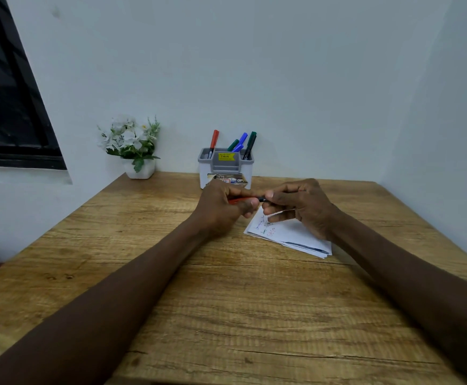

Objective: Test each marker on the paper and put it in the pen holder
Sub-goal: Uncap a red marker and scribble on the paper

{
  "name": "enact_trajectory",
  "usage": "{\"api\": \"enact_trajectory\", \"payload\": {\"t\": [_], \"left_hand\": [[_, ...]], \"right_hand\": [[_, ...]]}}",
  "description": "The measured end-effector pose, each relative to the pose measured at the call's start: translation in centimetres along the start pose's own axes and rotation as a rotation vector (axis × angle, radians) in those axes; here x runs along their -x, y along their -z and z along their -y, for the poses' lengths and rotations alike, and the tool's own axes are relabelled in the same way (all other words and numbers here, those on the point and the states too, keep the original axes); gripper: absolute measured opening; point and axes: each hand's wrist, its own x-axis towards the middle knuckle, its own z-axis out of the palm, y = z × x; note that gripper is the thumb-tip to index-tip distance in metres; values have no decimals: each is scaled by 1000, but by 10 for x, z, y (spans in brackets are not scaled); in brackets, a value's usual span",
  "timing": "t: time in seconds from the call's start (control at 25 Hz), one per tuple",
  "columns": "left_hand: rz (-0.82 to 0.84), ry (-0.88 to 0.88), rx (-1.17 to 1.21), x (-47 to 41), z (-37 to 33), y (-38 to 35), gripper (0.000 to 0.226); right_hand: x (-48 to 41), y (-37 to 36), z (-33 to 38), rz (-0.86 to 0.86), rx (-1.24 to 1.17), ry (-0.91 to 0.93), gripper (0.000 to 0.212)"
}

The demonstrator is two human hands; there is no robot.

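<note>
Head view: the red marker [237, 201] is in both your hands. It lies sideways in the air just above the wooden table [226, 315], in front of the pen holder [226, 168]. Your left hand [221, 209] has its fingers curled round the red end. Your right hand [300, 208] pinches the dark end between thumb and first finger, and its other fingers are bent loosely below. Your two hands are almost touching. You cannot tell from here if the cap is on or off.

The paper [290, 236] is a folded white sheet lying flat on the table, partly under your right hand. It has small red, green and blue scribbles near its far left corner.

The pen holder is grey and white with a yellow sticker. It stands at the back of the table, close to the wall. A red-capped marker [213, 143] stands in its left side. A green marker [233, 145], a blue marker [242, 138] and a dark green marker [251, 143] lean in its right side.

A flower pot [140, 169] with white flowers stands at the back left corner, well apart from the holder. A dark window [10, 93] is on the left.
</note>
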Motion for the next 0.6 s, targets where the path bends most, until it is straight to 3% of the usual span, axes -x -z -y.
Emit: {"api": "enact_trajectory", "payload": {"t": [0.32,0.44,0.52,0.6], "left_hand": [[-14,15,59,-3,1,11,17],[-50,7,141,-6,1,11,33],[-52,51,189,-6,5,12,49],[-39,84,93,-7,10,10,53]], "right_hand": [[-20,1,-1,66,816,343,18],[-21,-2,2,11,1128,527,22],[-26,-2,0,-4,1245,587,23],[-33,2,1,-27,1175,575,22]]}}
